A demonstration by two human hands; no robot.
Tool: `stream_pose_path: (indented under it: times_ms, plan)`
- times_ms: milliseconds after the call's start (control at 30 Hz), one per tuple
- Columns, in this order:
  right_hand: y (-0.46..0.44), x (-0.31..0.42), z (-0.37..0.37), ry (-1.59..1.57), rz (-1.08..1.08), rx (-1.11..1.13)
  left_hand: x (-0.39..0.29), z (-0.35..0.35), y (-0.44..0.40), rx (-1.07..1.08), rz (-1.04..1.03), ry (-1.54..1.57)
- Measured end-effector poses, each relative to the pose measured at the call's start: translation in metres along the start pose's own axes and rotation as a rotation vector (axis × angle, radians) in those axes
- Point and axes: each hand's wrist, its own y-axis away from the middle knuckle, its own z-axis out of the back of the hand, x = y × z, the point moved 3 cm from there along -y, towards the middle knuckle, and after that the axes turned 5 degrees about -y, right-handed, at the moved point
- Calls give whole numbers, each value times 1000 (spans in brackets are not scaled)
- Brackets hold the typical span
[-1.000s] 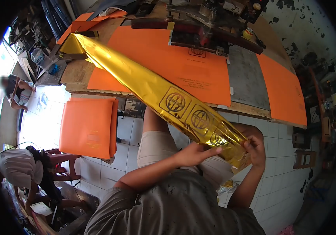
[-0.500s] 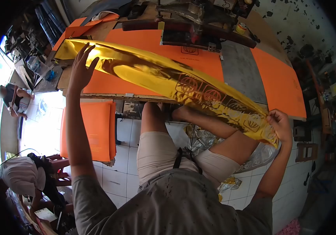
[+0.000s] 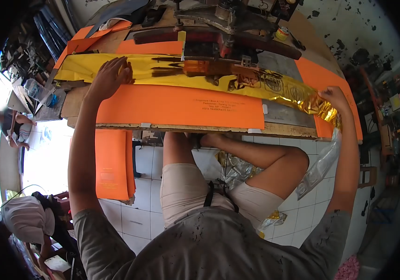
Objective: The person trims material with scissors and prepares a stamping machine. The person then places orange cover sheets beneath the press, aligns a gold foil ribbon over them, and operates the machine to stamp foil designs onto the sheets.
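Observation:
A long strip of shiny gold foil (image 3: 162, 74) stretches across the worktable and over an orange sheet (image 3: 162, 105) with small printed text. My left hand (image 3: 109, 78) lies on the strip's left part, fingers stretched out over it. At the other end, my right hand (image 3: 339, 100) pinches the upper edge of the crinkled foil, which bears stamped outlines. The foil's middle passes just under the front of a dark metal press (image 3: 223, 49); whether they touch I cannot tell. A clear used length of film (image 3: 319, 163) hangs below my right hand.
Another orange sheet (image 3: 323, 77) lies on the table's right. A stack of orange sheets (image 3: 113, 163) stands below the table's left edge. Crumpled foil (image 3: 242, 170) lies on the tiled floor by my legs. A person in a white top (image 3: 27, 214) bends at lower left; another sits farther off.
Both hands have moved the foil away from my lap, up over the table to the press, and it now lies flatter. The orange sheet's printed text has come into view.

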Motion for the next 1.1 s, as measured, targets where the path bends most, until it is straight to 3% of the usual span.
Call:
stream_pose_path:
  times_ms: [233,400,1100]
  plan:
    - [-88,-1,-4,55,-79,-40,4,-10,-21,46,26,5]
    - [-117,-4,-12,106,29,-61,14,-19,-30,71,55,43]
    - [-112,-12,-17,-11,111,-129,10,-15,-25,-16,39,172]
